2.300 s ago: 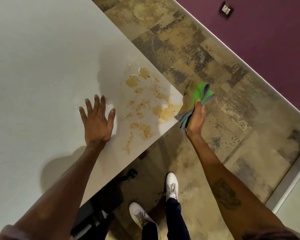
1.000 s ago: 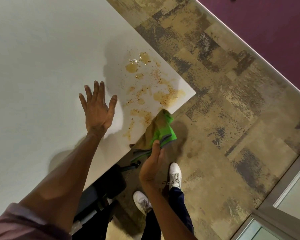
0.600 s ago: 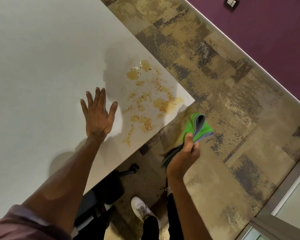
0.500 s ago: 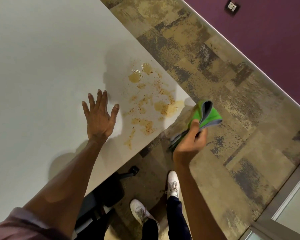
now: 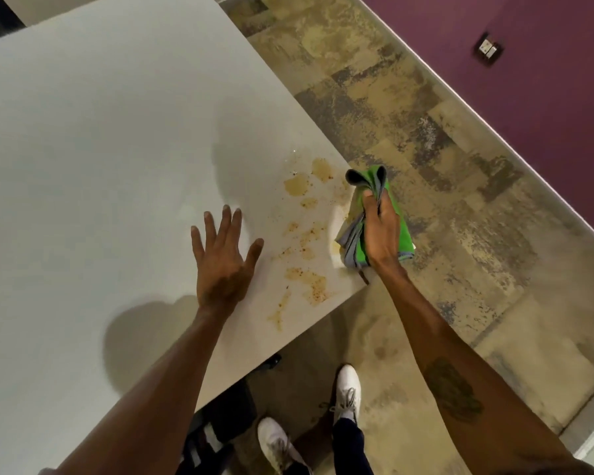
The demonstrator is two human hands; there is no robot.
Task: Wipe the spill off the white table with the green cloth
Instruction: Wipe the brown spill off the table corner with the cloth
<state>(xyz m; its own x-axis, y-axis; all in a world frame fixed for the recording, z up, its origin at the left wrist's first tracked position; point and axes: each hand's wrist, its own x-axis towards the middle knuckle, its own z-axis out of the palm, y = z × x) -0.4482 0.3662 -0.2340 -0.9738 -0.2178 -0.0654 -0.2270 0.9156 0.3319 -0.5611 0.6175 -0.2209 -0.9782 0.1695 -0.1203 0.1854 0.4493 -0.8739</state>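
- The right hand (image 5: 381, 231) has come up from beside the counter's corner, where half a second ago it held the green cloth (image 5: 374, 221) out over the floor, and now has it on the corner of the white counter (image 5: 83, 149).
- The cloth now covers the large yellowish patch that showed bare at that corner a moment ago — so the wipe looks to be just starting, not finished.
- The right hand's fingers are closed round the bunched cloth, pinching its folds; the cloth's lower end overhangs the counter edge.
- The left hand (image 5: 222, 258) stays where it was, palm down and fingers spread, flat on the counter just left of the spill (image 5: 302, 234) and gripping nothing.
- Counted: one green cloth with a grey edge, two hands, one counter.
- The spill is no single pool — I count roughly eight to ten brownish blots plus fine specks, running from two larger blots at the far end to a streak near the near edge.
- All of the visible blots lie uncovered between the two hands, so most of the job remains.
- Two white shoes (image 5: 347, 392) stand on the mottled floor (image 5: 443, 166) below.
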